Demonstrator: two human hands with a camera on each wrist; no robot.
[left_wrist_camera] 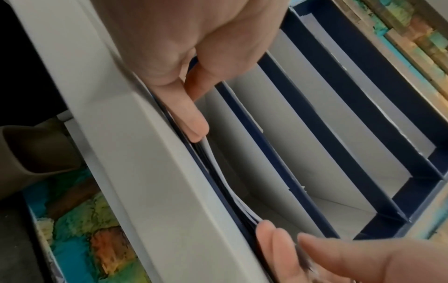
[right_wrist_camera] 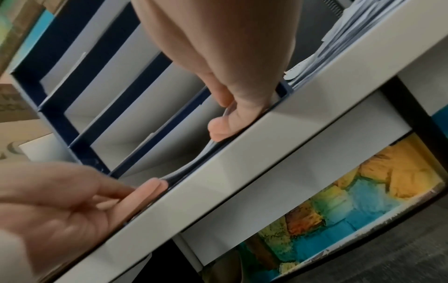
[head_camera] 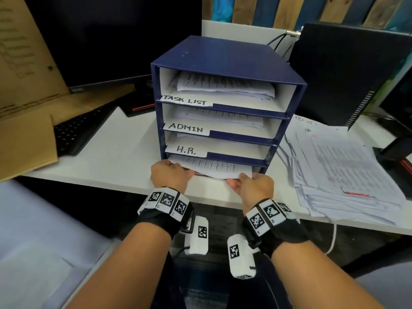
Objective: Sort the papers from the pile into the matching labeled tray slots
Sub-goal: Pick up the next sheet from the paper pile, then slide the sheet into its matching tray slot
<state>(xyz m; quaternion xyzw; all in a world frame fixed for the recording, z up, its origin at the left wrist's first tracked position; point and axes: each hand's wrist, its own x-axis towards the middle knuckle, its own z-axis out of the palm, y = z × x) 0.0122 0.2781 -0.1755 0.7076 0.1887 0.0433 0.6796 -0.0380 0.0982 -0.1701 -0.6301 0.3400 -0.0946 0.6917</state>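
A blue paper tray (head_camera: 223,54) stands on the white desk (head_camera: 124,157), with slots labelled TASK LIST (head_camera: 185,100), ADMIN (head_camera: 186,128) and H.R. (head_camera: 186,150); papers lie in them. At the mouth of the bottom slot, whose label I cannot see, a printed sheet (head_camera: 214,167) sticks out. My left hand (head_camera: 178,169) pinches its left corner and my right hand (head_camera: 238,179) pinches its right corner. The left wrist view shows my left hand (left_wrist_camera: 196,114) on the sheet's edge (left_wrist_camera: 218,166). My right hand (right_wrist_camera: 221,118) shows thumb over finger there. The pile of papers (head_camera: 341,170) lies right of the tray.
A black keyboard (head_camera: 84,128) and a dark monitor (head_camera: 111,41) sit to the left, with cardboard (head_camera: 26,74) beyond them. A black computer case (head_camera: 347,74) stands behind the pile. A red pen (head_camera: 356,194) lies on the pile. The desk's front edge (head_camera: 211,197) runs just under my hands.
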